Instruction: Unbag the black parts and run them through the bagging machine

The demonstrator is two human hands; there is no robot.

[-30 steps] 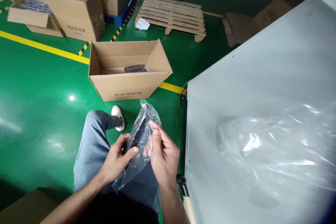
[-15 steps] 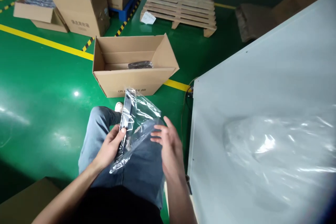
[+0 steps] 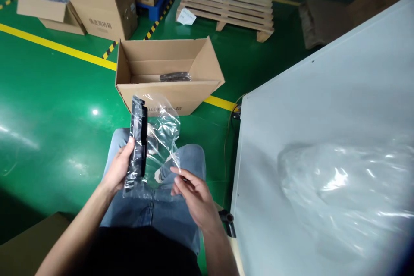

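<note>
My left hand [image 3: 119,169] grips a long black part [image 3: 138,136] that sits upright inside a clear plastic bag [image 3: 158,138], above my lap. My right hand [image 3: 193,196] is just right of the bag's lower edge, fingers loosely curled with the fingertips pinched at the bag's bottom corner. Straight ahead on the green floor stands an open cardboard box [image 3: 168,95] with one bagged black part [image 3: 174,76] lying inside it.
A white table [image 3: 323,108] fills the right side, with a heap of clear plastic bags [image 3: 349,194] on it. Further cardboard boxes [image 3: 97,4] and a wooden pallet [image 3: 226,4] stand at the back. A brown box corner [image 3: 32,246] is at the lower left.
My left hand has lifted the bagged black part up and to the left, turning it upright. My right hand let go of the bag's middle and dropped to its lower edge.
</note>
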